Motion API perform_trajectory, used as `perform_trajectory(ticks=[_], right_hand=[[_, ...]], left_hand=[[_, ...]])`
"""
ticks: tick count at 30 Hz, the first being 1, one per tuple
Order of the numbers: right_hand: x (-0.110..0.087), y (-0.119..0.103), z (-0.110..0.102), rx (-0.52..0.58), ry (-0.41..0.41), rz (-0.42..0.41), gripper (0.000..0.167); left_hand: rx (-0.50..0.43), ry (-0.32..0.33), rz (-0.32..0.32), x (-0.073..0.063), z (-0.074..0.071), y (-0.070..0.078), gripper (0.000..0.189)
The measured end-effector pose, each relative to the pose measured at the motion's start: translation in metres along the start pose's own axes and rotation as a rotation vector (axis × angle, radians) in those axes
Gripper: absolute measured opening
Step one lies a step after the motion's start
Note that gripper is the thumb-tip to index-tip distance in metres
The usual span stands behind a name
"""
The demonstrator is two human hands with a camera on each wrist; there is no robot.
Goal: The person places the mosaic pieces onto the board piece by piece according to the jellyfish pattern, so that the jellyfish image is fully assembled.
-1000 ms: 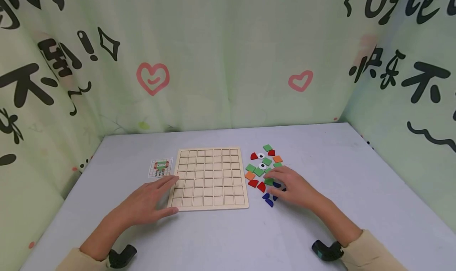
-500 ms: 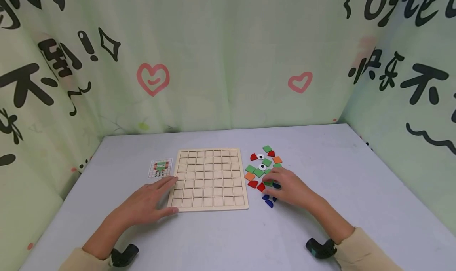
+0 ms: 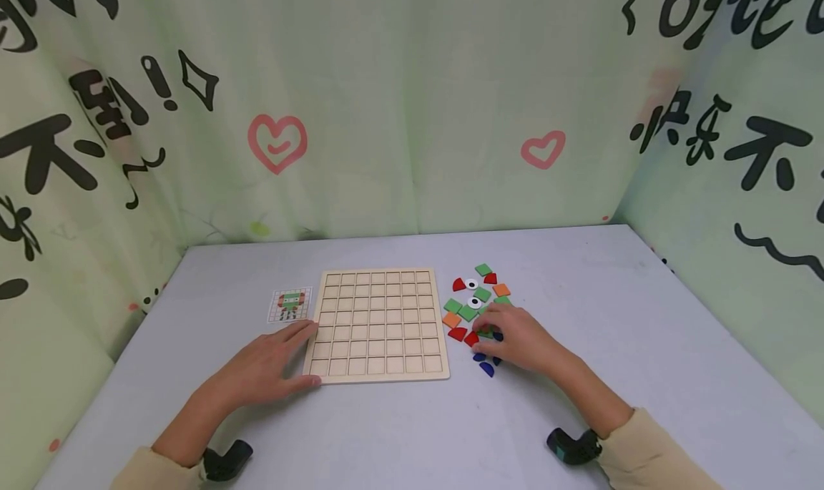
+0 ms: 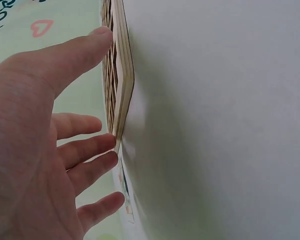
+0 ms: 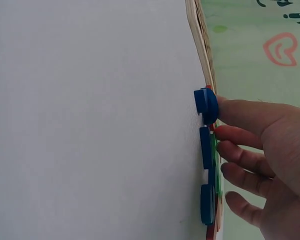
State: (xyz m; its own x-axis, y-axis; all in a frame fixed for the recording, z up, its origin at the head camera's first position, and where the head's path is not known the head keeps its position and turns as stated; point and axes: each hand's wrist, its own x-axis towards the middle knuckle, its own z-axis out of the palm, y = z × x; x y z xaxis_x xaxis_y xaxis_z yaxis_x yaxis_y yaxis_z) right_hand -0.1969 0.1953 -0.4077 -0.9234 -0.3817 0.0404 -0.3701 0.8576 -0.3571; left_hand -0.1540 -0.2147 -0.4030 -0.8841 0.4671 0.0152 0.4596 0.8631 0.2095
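Note:
A square wooden grid board (image 3: 376, 325) lies mid-table. My left hand (image 3: 267, 365) is spread at its left edge, with the fingertips and thumb right at the rim; the left wrist view shows the straight fingers beside the board's corner. To the right of the board is a loose group of flat coloured pieces. My right hand (image 3: 521, 338) is low over their near part, thumb and index finger apart and right at a red fan-shaped piece (image 3: 471, 339). A green square and dark blue half-round pieces (image 5: 206, 106) lie under or close beside these fingers, partly hidden by them.
A small picture card (image 3: 292, 304) with a gridded robot figure lies left of the board. Further pieces in the group include green squares (image 3: 468, 312), orange squares (image 3: 501, 290) and white eye discs (image 3: 474, 302). A printed curtain (image 3: 412, 118) stands behind the table.
My right hand has moved slightly left, from over the green and blue pieces to the red piece, its thumb and index finger drawing a little closer together. My left hand stays nearly still.

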Motion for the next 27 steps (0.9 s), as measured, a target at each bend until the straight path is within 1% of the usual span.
perform_trajectory(ticks=[8, 18, 27], right_hand=[[0.0021, -0.0014, -0.0013, -0.011, -0.013, -0.012, 0.032], [0.0039, -0.0016, -0.0025, -0.010, -0.017, -0.042, 0.027], [0.0064, -0.0030, -0.0061, -0.028, -0.004, -0.007, 0.028]], left_hand=[[-0.017, -0.013, -0.012, 0.0002, 0.0003, -0.0013, 0.082], [-0.025, -0.050, -0.030, 0.0017, 0.0001, -0.0009, 0.082], [-0.004, -0.047, -0.034, 0.0037, 0.0010, 0.0005, 0.081]])
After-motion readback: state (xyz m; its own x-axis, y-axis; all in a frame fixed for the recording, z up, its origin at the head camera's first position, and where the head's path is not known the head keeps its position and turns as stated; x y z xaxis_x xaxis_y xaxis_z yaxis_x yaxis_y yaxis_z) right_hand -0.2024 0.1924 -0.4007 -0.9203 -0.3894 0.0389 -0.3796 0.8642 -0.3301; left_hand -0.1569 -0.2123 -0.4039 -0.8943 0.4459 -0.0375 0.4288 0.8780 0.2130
